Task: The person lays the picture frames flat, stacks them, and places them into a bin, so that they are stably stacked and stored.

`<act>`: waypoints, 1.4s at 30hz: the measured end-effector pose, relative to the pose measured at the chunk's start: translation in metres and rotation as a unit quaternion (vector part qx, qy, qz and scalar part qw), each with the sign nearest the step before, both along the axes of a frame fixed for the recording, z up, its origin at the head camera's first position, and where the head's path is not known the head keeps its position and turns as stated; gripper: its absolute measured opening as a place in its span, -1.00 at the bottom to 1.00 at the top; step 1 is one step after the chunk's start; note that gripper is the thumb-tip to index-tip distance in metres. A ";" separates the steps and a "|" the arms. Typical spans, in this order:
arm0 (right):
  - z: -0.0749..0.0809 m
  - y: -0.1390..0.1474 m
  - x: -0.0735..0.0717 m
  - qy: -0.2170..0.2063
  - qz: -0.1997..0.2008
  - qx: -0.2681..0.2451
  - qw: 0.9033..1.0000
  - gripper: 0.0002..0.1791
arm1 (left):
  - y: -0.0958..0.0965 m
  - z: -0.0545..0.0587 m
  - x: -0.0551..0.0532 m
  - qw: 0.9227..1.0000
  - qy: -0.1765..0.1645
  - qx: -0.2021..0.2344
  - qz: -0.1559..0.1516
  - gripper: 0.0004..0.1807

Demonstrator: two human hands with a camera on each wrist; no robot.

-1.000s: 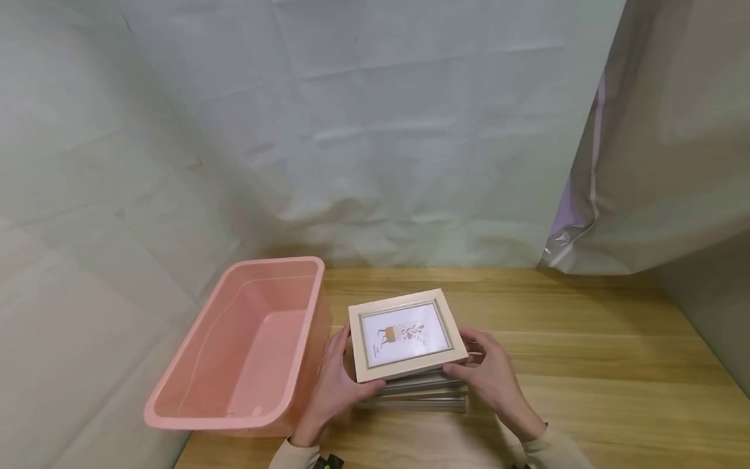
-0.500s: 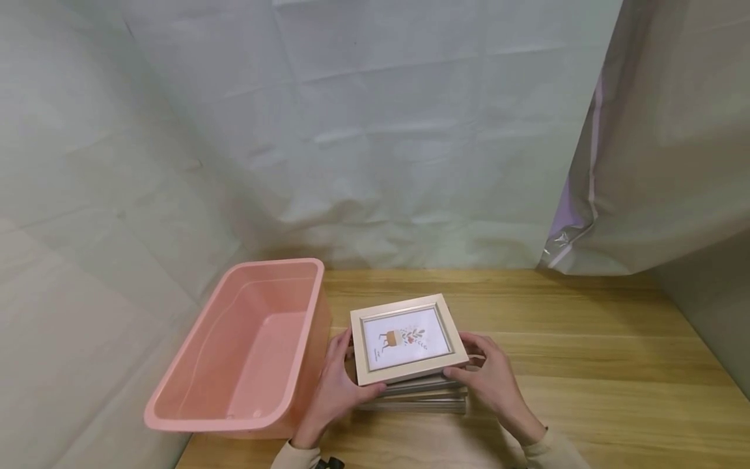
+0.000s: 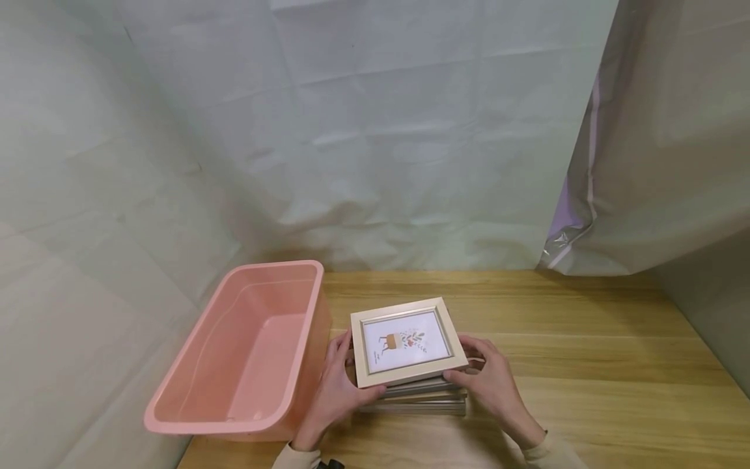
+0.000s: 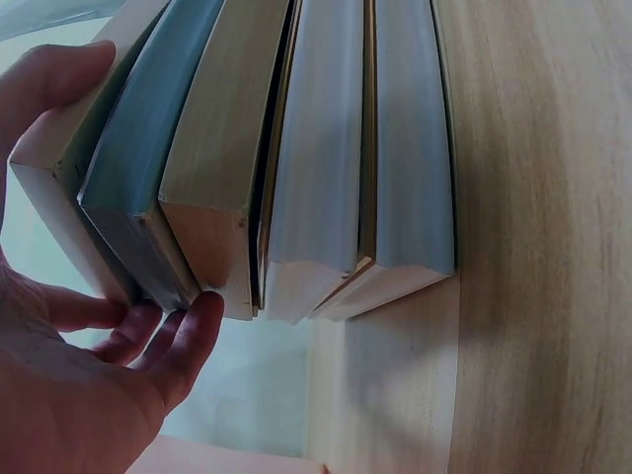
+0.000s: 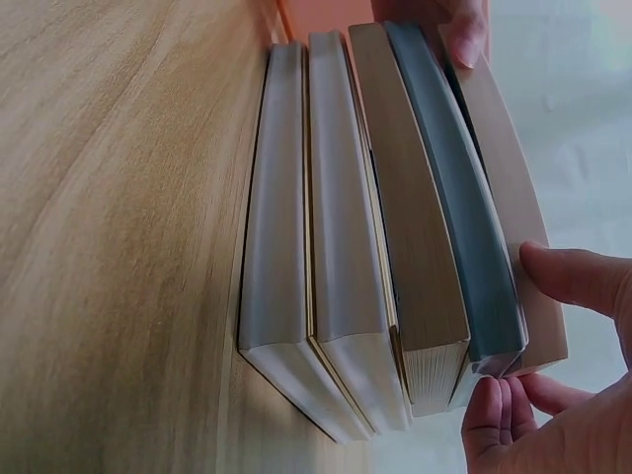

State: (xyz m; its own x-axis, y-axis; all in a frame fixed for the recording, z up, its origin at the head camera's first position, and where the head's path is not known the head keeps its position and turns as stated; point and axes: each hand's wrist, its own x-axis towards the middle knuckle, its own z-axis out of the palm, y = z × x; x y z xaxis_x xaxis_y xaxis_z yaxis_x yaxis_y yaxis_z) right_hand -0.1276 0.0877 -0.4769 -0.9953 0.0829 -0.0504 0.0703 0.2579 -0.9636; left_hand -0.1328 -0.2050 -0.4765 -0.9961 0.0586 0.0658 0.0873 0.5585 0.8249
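Note:
A cream picture frame [image 3: 404, 342] with a drawing of a plant in a legged pot lies on top of a stack of several picture frames [image 3: 413, 405], turned slightly askew. My left hand [image 3: 340, 391] holds its left end, thumb along the near edge. At the right end my right hand [image 3: 492, 384] grips the near corner between thumb and fingers. Both wrist views show the stack side-on, with a blue-grey frame [image 4: 148, 128] right under the top one. Fingertips [image 4: 202, 308] of the left hand reach the lower frames' ends. The stack hides part of the far fingers.
A deep pink plastic basin [image 3: 319, 306] stands left of the stack, close beside the left hand. The wooden table [image 3: 592, 365] extends to the right. Pale sheeting [image 3: 398, 163] hangs behind and at the left, with a grey-brown curtain [image 3: 674, 143] at the right.
The top picture frame has come down slightly toward me, onto the stack. Both hands keep their hold with almost no shift.

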 end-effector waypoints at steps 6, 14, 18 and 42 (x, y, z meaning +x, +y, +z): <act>-0.003 0.001 0.000 -0.001 0.005 -0.012 1.000 -0.20 | 0.000 -0.001 0.002 1.000 0.004 0.003 0.001 0.39; -0.006 0.002 0.000 -0.001 0.010 -0.018 1.000 -0.29 | 0.001 0.000 0.007 1.000 -0.003 -0.017 0.016 0.39; -0.006 0.003 0.002 -0.006 0.015 -0.021 1.000 -0.37 | 0.003 0.002 0.011 0.999 0.000 -0.035 0.020 0.39; -0.023 0.014 0.016 -0.134 0.045 -0.158 0.977 -0.34 | 0.009 0.015 0.046 0.996 0.065 -0.067 0.018 0.33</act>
